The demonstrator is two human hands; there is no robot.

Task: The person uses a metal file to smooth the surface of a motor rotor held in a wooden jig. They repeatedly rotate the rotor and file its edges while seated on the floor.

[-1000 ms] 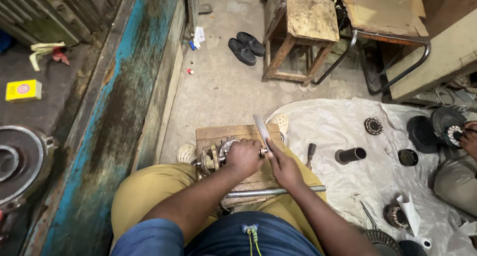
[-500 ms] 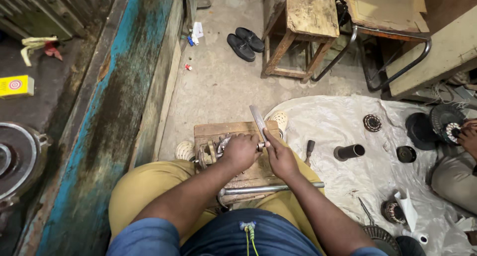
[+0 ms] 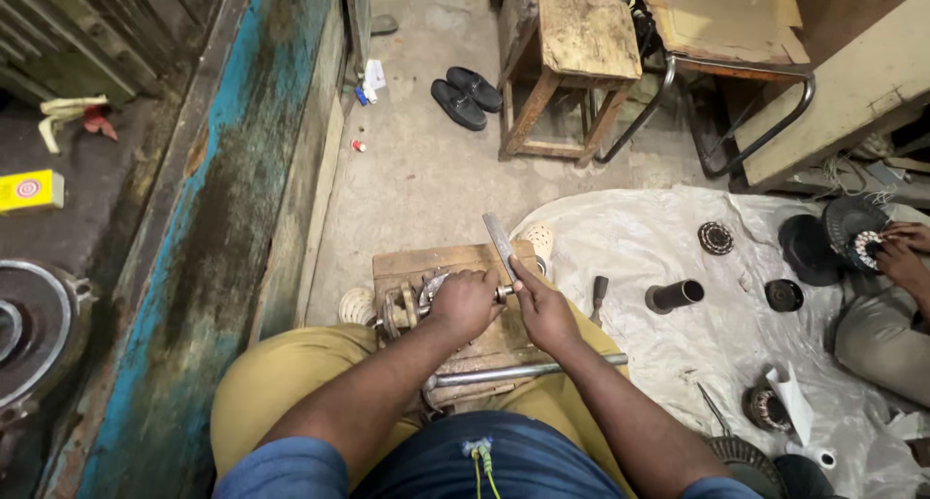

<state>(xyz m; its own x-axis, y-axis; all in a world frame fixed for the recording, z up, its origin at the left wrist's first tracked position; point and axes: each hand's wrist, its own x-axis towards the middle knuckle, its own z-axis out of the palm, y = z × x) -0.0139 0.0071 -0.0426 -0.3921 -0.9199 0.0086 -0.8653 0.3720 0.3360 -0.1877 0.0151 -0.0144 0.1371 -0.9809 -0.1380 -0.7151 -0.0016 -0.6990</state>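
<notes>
I sit on the floor with a wooden block (image 3: 426,262) between my knees. On it lies a small metal motor part with a shaft (image 3: 412,300). My left hand (image 3: 465,303) is closed around that part and holds it down. My right hand (image 3: 542,310) grips a flat metal file (image 3: 498,242), whose blade slants up and away over the end of the shaft. A long steel rod (image 3: 528,371) lies across my lap, just under both wrists.
A white plastic sheet (image 3: 659,257) to my right carries a black tube (image 3: 675,295), a small tool (image 3: 599,296) and round motor parts. Another person's hands (image 3: 896,252) work at the far right. A wooden stool (image 3: 576,63), black shoes (image 3: 467,94) and a blue wall (image 3: 208,218) surround me.
My hands and the file have stayed on the part, shifting only slightly. The view has moved a little.
</notes>
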